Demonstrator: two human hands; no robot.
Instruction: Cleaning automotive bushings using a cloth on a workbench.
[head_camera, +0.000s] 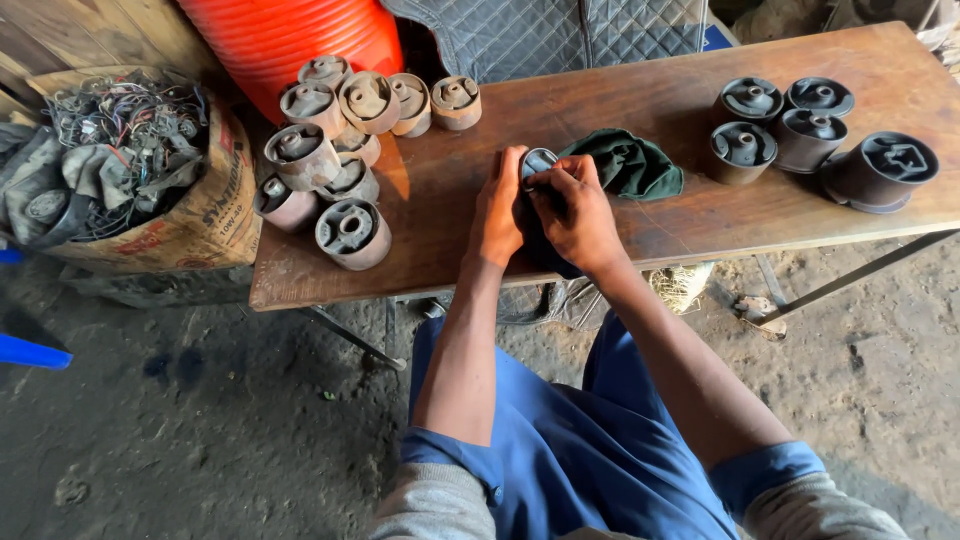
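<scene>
On a wooden table (640, 110), my left hand (499, 210) and my right hand (573, 210) together grip a dark round rubber-and-metal bushing (537, 162) at the table's middle. The left hand wraps its left side. The right hand's fingers press on its top rim. Most of the bushing is hidden by the hands. A crumpled dark green cloth (628, 163) lies just right of it, touching the hands' area.
A pile of several dusty brownish bushings (340, 140) fills the table's left end. Several dark clean bushings (800, 130) stand at the right end. A cardboard box of wires (140, 170) sits at left, an orange ribbed drum (290, 35) behind. Dirt floor below.
</scene>
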